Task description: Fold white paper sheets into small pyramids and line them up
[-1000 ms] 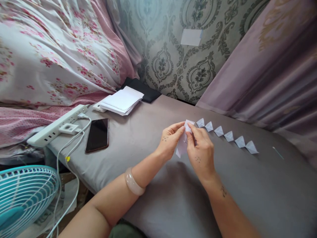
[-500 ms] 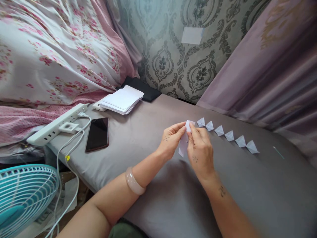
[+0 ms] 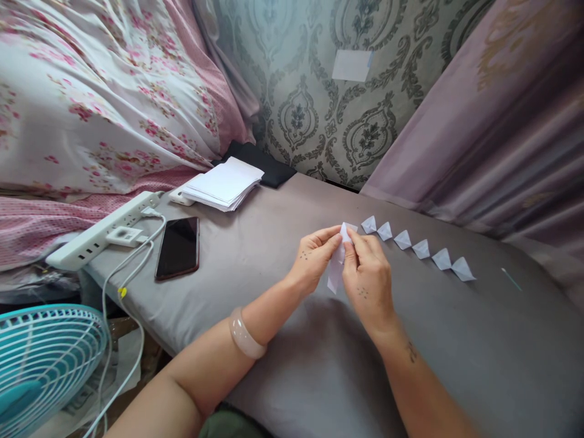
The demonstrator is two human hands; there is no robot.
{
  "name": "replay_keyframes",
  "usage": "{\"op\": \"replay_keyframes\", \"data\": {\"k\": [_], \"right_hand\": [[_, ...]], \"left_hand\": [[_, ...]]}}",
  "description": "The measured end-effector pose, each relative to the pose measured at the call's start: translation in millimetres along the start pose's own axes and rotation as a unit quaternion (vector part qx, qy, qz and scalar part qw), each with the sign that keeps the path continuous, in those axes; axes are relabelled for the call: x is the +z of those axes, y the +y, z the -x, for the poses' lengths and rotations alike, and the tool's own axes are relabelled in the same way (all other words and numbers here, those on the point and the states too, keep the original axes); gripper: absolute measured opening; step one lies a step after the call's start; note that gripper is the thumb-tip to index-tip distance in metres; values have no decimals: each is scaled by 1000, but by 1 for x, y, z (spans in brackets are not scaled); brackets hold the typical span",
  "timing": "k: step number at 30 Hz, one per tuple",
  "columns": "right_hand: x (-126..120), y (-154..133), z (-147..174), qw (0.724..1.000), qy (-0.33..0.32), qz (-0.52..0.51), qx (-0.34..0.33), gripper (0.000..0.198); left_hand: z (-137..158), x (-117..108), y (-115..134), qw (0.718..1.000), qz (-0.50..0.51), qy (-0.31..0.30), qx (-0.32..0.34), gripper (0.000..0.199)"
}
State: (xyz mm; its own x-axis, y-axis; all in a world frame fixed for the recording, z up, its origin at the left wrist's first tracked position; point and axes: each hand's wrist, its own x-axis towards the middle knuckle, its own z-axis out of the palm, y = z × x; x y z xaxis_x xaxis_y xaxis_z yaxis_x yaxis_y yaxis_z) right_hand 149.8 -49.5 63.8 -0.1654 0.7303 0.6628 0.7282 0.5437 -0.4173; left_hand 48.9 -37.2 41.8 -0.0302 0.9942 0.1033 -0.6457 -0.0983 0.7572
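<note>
A partly folded piece of white paper [image 3: 336, 275] is held up between my two hands, its top narrowed to a point and a strip hanging below. My left hand [image 3: 312, 258] pinches its left edge between thumb and fingers. On the other side, my right hand [image 3: 370, 271] grips the paper near the top, thumb and fingers pressed on the fold. Part of the paper is hidden behind the right hand. Just beyond, a slanting row of several folded white paper pieces [image 3: 402, 239] lies on the grey cloth surface [image 3: 274, 243].
Left of my hands lie a dark phone [image 3: 177, 248] and a stack of white paper [image 3: 223, 182] near a black flat item [image 3: 274, 165]. A white power strip [image 3: 103, 231] with cables sits at the left edge, above a blue fan [image 3: 41, 365]. A thin stick [image 3: 511, 278] lies far right.
The paper's top corner, flat-edged before, now comes to a point under my fingers. My right thumb has shifted slightly down. Both hands stay in nearly the same place.
</note>
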Motion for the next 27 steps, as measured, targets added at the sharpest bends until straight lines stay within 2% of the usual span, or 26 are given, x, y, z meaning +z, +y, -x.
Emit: {"op": "replay_keyframes", "data": {"k": [9,18,27], "right_hand": [[-1,-2,-3,999,37,-27,6,31],[-7,-5,-4,994,38,-78,62,26],[-11,6,-9,993,44,-65,90,21]], "left_hand": [[3,2,2,1000,-11,-3,3,30],[3,3,1,1000,-24,-9,12,30],[4,3,-6,992,-107,-15,61,25]]}}
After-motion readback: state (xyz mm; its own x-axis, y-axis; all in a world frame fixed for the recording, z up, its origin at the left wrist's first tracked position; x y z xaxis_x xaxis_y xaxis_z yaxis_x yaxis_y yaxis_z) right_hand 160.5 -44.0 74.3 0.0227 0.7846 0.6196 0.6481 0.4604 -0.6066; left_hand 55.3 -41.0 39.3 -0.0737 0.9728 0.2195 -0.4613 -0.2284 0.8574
